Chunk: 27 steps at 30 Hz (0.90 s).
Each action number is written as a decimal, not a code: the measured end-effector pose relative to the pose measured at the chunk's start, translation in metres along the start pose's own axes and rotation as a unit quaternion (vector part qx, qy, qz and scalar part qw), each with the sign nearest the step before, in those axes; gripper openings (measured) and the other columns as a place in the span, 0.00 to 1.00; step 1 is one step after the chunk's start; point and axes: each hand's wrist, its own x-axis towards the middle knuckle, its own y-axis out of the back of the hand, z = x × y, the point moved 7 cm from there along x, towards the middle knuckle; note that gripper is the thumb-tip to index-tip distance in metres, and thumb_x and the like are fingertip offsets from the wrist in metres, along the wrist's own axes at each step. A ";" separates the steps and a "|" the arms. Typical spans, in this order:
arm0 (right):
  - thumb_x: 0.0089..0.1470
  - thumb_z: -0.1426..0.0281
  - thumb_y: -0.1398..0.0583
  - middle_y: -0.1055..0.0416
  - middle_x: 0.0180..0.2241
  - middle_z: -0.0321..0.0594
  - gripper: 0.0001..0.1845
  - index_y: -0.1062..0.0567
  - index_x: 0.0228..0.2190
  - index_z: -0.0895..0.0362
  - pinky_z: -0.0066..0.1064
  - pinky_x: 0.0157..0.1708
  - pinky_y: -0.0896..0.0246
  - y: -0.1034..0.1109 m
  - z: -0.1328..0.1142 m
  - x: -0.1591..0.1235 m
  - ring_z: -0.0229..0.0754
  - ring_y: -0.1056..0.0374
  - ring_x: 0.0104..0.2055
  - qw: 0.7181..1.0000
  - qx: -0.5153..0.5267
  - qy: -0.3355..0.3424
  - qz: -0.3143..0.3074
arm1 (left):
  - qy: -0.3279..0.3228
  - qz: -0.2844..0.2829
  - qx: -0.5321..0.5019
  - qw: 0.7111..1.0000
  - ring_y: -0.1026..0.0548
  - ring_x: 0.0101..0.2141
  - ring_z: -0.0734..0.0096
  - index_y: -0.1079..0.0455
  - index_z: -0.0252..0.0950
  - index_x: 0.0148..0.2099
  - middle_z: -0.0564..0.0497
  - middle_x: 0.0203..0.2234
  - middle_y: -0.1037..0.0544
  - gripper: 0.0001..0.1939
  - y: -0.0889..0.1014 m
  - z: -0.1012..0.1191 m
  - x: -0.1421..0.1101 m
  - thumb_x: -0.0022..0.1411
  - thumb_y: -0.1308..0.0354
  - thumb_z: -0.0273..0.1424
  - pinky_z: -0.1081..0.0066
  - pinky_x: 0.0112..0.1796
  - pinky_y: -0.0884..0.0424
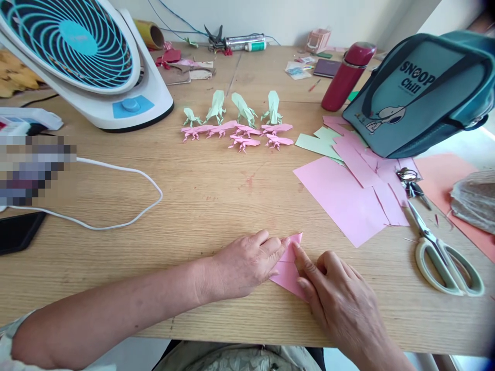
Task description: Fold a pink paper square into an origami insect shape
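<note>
A small folded piece of pink paper [288, 275] lies near the table's front edge, with a pointed tip at its far end and a crease across it. My left hand [251, 263] is closed, its fingertips pressing the paper's left edge against the table. From the right, my right hand [336, 293] pinches the paper's other edge. Its index finger points at the upper part and its thumb rests lower down. Both palms hide parts of the paper's sides. Farther back stand several pink folded paper insects [243, 141] and several pale green ones [243, 109].
Pink sheets [344, 196] and green strips [317, 145] lie to the right, beside scissors [444, 263] and keys [410, 178]. A red flask [348, 77] and a teal bag [417, 98] stand behind. A fan [131, 105] and a white cable [147, 175] are on the left.
</note>
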 end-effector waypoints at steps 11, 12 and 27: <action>0.69 0.61 0.53 0.38 0.32 0.39 0.25 0.35 0.62 0.53 0.34 0.33 0.45 0.002 0.012 0.008 0.40 0.38 0.30 1.000 -0.006 0.009 -0.018 | 0.007 -0.031 -0.013 0.999 0.30 0.47 0.59 0.46 0.24 0.67 0.37 0.54 0.29 0.28 -0.006 -0.001 -0.001 0.72 0.51 0.35 0.63 0.47 0.29; 0.69 0.61 0.53 0.38 0.32 0.38 0.25 0.34 0.62 0.52 0.35 0.33 0.46 0.002 0.011 0.008 0.40 0.38 0.30 1.000 -0.002 0.023 -0.021 | 0.009 -0.028 -0.012 0.999 0.30 0.46 0.60 0.46 0.25 0.67 0.37 0.54 0.29 0.27 -0.005 -0.001 -0.001 0.72 0.51 0.35 0.63 0.46 0.29; 0.69 0.60 0.53 0.37 0.32 0.38 0.25 0.36 0.63 0.53 0.35 0.35 0.46 0.002 0.017 0.012 0.40 0.37 0.32 0.999 -0.008 0.040 -0.028 | 0.017 -0.027 -0.013 0.999 0.30 0.46 0.58 0.46 0.24 0.66 0.38 0.50 0.28 0.29 -0.005 -0.002 -0.001 0.71 0.50 0.37 0.62 0.45 0.28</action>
